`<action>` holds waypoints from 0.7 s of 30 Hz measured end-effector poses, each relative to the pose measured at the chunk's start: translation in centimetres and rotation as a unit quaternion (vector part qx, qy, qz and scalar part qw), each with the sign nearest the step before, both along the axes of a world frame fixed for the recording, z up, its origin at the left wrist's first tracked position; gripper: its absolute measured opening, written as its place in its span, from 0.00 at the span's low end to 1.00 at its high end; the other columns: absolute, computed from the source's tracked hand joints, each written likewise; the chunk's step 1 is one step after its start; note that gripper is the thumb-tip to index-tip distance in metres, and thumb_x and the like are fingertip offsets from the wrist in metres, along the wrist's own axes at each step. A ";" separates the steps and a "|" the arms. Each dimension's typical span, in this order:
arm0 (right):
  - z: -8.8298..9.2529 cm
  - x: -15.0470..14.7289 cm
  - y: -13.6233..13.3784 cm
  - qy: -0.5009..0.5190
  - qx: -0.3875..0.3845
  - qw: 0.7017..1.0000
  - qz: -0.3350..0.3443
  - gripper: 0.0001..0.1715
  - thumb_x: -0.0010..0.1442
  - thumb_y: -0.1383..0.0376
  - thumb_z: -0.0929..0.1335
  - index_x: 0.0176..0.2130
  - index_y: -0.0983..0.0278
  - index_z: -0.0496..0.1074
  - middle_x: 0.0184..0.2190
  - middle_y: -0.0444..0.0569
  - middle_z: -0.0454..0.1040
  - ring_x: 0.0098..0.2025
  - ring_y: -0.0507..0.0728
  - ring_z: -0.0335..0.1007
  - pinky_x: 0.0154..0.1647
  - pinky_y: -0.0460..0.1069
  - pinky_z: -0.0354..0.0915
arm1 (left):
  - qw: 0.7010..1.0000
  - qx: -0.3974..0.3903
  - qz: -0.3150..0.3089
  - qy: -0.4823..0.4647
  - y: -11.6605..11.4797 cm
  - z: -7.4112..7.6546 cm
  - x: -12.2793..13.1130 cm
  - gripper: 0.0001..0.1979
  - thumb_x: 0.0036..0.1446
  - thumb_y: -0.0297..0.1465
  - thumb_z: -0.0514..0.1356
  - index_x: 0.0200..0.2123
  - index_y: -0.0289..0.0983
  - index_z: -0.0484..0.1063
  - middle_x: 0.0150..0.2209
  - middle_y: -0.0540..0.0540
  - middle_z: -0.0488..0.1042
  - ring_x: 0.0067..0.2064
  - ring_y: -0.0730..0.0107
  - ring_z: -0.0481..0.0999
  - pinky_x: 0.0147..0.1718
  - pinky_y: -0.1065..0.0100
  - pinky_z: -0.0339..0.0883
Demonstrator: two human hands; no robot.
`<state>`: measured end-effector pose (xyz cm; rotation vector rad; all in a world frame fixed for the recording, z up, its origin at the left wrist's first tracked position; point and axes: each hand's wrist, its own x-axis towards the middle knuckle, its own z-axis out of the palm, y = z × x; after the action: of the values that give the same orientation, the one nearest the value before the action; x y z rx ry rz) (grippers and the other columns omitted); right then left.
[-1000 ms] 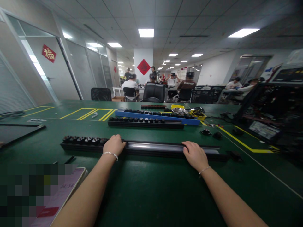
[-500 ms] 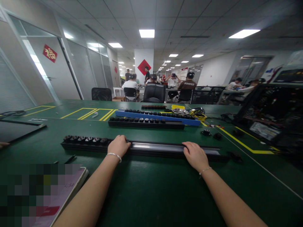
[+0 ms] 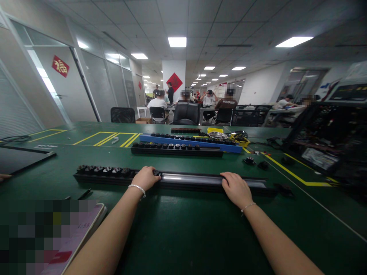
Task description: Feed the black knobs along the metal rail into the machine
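A long black channel-shaped rail (image 3: 195, 185) lies across the green table in front of me, with a shiny strip along its inside. Several small black parts with metallic tops (image 3: 107, 170) sit in a row at its left end. My left hand (image 3: 145, 178) is closed at the rail's middle, its fingertips on a small black part (image 3: 156, 172) that they mostly cover. Toward the right end, my right hand (image 3: 236, 187) grips the rail, thumb on the near side and fingers over the top.
Beyond the rail lie another filled black rail (image 3: 177, 152) and a blue rail (image 3: 189, 143). Loose black parts (image 3: 263, 164) lie at the right, near an open black case (image 3: 315, 141). A phone (image 3: 77, 236) is at front left. People sit at far desks.
My left hand has shifted slightly to the right along the rail. My right hand and the rail stay in place.
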<state>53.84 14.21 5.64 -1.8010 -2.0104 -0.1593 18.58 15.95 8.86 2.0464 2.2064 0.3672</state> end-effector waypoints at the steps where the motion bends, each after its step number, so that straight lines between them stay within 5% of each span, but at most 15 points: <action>1: 0.0 0.0 0.0 0.000 0.000 1.000 0.000 0.22 0.59 0.63 0.56 0.48 0.63 0.70 0.49 0.50 0.71 0.52 0.57 0.62 0.51 0.54 0.59 | 1.000 -0.001 -0.002 0.000 0.0 0.0 0.0 0.21 0.47 0.40 0.59 0.43 0.36 0.73 0.45 0.39 0.74 0.45 0.61 0.73 0.46 0.69 0.63; 21: -0.1 0.0 0.0 0.002 0.009 1.000 -0.001 0.22 0.58 0.64 0.57 0.47 0.62 0.71 0.48 0.50 0.71 0.52 0.57 0.62 0.51 0.54 0.59 | 1.000 -0.003 -0.017 -0.017 0.1 0.0 0.2 0.19 0.48 0.38 0.58 0.43 0.38 0.74 0.43 0.41 0.76 0.44 0.60 0.74 0.43 0.68 0.65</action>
<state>53.85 14.25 5.58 -1.7903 -1.9992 -0.1727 18.77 16.04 8.88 2.0561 2.1490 0.3885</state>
